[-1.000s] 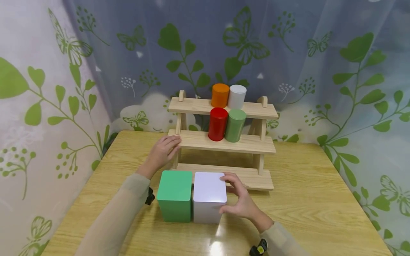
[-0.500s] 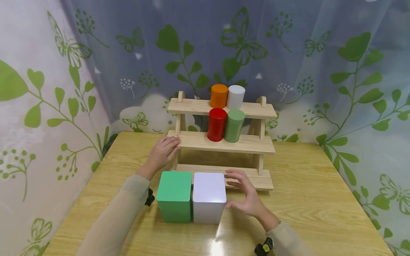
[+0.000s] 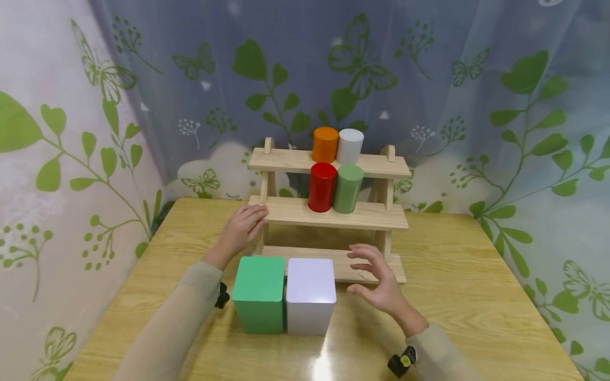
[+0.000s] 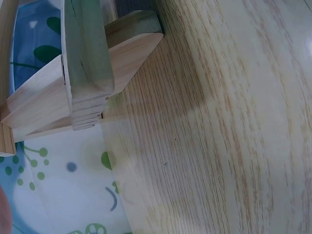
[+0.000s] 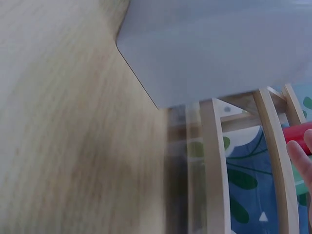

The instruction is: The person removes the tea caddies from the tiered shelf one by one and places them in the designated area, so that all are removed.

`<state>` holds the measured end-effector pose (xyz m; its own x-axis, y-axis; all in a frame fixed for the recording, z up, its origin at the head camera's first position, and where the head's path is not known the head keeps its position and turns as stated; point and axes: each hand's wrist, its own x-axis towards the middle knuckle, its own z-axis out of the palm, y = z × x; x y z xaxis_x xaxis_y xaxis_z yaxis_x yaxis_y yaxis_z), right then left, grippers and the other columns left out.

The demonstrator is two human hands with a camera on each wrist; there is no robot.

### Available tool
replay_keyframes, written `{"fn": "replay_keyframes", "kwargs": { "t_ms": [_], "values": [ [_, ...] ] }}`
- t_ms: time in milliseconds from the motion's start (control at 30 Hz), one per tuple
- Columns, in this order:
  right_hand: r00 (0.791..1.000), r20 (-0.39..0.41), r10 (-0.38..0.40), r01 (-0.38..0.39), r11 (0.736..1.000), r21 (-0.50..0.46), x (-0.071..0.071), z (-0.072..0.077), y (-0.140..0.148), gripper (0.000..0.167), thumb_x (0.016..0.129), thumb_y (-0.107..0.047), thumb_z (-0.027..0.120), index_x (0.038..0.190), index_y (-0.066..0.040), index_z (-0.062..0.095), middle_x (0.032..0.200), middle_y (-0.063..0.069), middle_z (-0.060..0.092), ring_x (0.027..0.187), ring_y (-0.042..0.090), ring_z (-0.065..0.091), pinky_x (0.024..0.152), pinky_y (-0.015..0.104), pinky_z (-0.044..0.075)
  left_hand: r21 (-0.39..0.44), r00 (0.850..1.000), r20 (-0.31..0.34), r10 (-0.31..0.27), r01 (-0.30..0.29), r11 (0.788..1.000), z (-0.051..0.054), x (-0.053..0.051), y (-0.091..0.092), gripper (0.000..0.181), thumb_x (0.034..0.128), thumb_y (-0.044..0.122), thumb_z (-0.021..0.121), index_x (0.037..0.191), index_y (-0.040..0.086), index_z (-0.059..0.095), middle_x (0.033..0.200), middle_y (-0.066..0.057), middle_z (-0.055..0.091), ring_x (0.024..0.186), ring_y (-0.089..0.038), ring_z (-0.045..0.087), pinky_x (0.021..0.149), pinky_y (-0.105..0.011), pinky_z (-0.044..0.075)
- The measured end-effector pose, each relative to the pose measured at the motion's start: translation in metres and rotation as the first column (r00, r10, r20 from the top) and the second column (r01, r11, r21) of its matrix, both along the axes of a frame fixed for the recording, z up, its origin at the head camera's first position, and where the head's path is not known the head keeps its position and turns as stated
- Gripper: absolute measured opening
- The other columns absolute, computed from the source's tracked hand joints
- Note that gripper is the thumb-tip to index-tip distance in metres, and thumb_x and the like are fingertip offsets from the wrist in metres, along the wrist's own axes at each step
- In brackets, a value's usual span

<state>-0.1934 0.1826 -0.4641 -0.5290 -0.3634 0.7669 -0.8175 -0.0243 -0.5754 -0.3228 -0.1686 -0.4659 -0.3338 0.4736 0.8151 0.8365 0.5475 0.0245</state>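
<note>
My left hand point(image 3: 240, 230) rests on the left end of the middle plank of a three-tier wooden display shelf point(image 3: 381, 214), its fingers lying over the wood. The right hand point(image 3: 378, 280) hovers with spread, loosely bent fingers to the right of a white box point(image 3: 311, 280), apart from it and holding nothing. Beside that box, on its left, stands a green box point(image 3: 259, 278); both are in front of the bottom plank. In the right wrist view the white box point(image 5: 209, 53) fills the top, and fingertips point(image 5: 302, 161) show at the right edge.
On the middle plank stand a red canister point(image 3: 322, 186) and a light green canister point(image 3: 349, 188). An orange canister point(image 3: 325, 144) and a white canister point(image 3: 350, 145) share the top plank. A patterned curtain point(image 3: 295, 69) hangs behind the wooden table point(image 3: 467, 296).
The right hand has let go of the white box and drawn away to the right. My left hand keeps its place on the shelf, and the boxes stay put.
</note>
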Motion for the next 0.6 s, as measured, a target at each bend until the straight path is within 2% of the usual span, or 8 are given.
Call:
{"fn": "replay_keyframes", "kwargs": {
  "t_ms": [33, 133, 233, 267, 367, 433, 533, 600],
  "values": [
    [1.000, -0.002, -0.008, 0.008, 1.000, 0.002, 0.000, 0.004, 0.001, 0.067, 0.077, -0.011, 0.077, 0.122, 0.021, 0.039, 0.122, 0.037, 0.039, 0.106, 0.042, 0.050, 0.076, 0.048, 0.053, -0.001, 1.000, 0.004, 0.003, -0.003, 1.000, 0.000, 0.000, 0.000, 0.035, 0.0713, -0.001, 0.077, 0.105, -0.005, 0.067, 0.108, -0.019, 0.064, 0.098, -0.034, 0.059, 0.088, -0.043, 0.047],
    [1.000, -0.004, -0.025, 0.025, 1.000, -0.007, 0.003, 0.019, 0.001, 0.063, 0.071, 0.007, 0.075, 0.120, 0.023, 0.038, 0.119, 0.039, 0.040, 0.105, 0.043, 0.050, 0.076, 0.048, 0.052, -0.008, 1.000, 0.012, 0.008, -0.008, 1.000, 0.000, 0.001, -0.001, 0.027, 0.0819, 0.008, 0.071, 0.106, -0.004, 0.067, 0.110, -0.018, 0.064, 0.099, -0.033, 0.059, 0.089, -0.043, 0.046],
    [0.999, -0.004, -0.044, 0.044, 0.999, -0.019, 0.006, 0.034, 0.001, 0.062, 0.065, 0.021, 0.070, 0.118, 0.025, 0.037, 0.116, 0.041, 0.041, 0.103, 0.045, 0.051, 0.077, 0.048, 0.052, -0.008, 1.000, 0.012, 0.008, -0.008, 1.000, 0.000, 0.000, -0.001, 0.028, 0.0833, 0.011, 0.069, 0.106, -0.004, 0.067, 0.110, -0.018, 0.064, 0.100, -0.032, 0.058, 0.089, -0.042, 0.046],
    [0.999, 0.002, -0.048, 0.048, 0.999, -0.026, 0.005, 0.036, 0.002, 0.062, 0.066, 0.022, 0.069, 0.118, 0.025, 0.037, 0.116, 0.041, 0.041, 0.103, 0.046, 0.051, 0.078, 0.047, 0.052, -0.007, 1.000, 0.012, 0.008, -0.008, 1.000, 0.000, 0.000, -0.001, 0.028, 0.0828, 0.011, 0.070, 0.106, -0.004, 0.067, 0.110, -0.018, 0.064, 0.100, -0.032, 0.058, 0.090, -0.042, 0.046],
    [0.997, 0.019, -0.070, 0.070, 0.997, -0.037, 0.002, 0.040, 0.005, 0.060, 0.068, 0.021, 0.068, 0.119, 0.025, 0.037, 0.118, 0.039, 0.043, 0.101, 0.048, 0.050, 0.080, 0.045, 0.052, -0.004, 1.000, 0.014, 0.009, -0.009, 1.000, -0.001, 0.000, -0.001, 0.035, 0.0727, 0.002, 0.075, 0.107, -0.004, 0.067, 0.110, -0.018, 0.064, 0.100, -0.032, 0.058, 0.090, -0.041, 0.046],
    [0.995, 0.030, -0.098, 0.099, 0.994, -0.034, -0.001, 0.043, 0.006, 0.059, 0.068, 0.022, 0.067, 0.119, 0.024, 0.037, 0.117, 0.036, 0.046, 0.101, 0.045, 0.052, 0.082, 0.041, 0.052, -0.005, 1.000, 0.015, 0.010, -0.010, 1.000, -0.001, 0.000, -0.001, 0.038, 0.0699, 0.000, 0.076, 0.107, -0.004, 0.067, 0.110, -0.018, 0.064, 0.100, -0.032, 0.058, 0.090, -0.041, 0.046],
    [0.988, 0.045, -0.148, 0.149, 0.988, -0.034, -0.006, 0.047, 0.008, 0.058, 0.069, 0.023, 0.065, 0.120, 0.023, 0.038, 0.115, 0.034, 0.048, 0.103, 0.034, 0.056, 0.082, 0.039, 0.052, -0.004, 1.000, 0.018, 0.012, -0.012, 1.000, -0.002, 0.001, -0.001, 0.036, 0.0718, 0.001, 0.075, 0.107, -0.004, 0.067, 0.111, -0.018, 0.064, 0.101, -0.032, 0.058, 0.090, -0.041, 0.045],
    [0.981, 0.055, -0.184, 0.186, 0.982, -0.037, -0.009, 0.050, 0.009, 0.058, 0.069, 0.024, 0.064, 0.121, 0.021, 0.039, 0.114, 0.032, 0.050, 0.103, 0.027, 0.057, 0.082, 0.037, 0.052, -0.008, 1.000, 0.022, 0.014, -0.014, 1.000, -0.002, 0.001, -0.001, 0.032, 0.0782, 0.006, 0.072, 0.108, -0.004, 0.067, 0.112, -0.018, 0.063, 0.102, -0.032, 0.058, 0.092, -0.041, 0.044]
  ]
}}
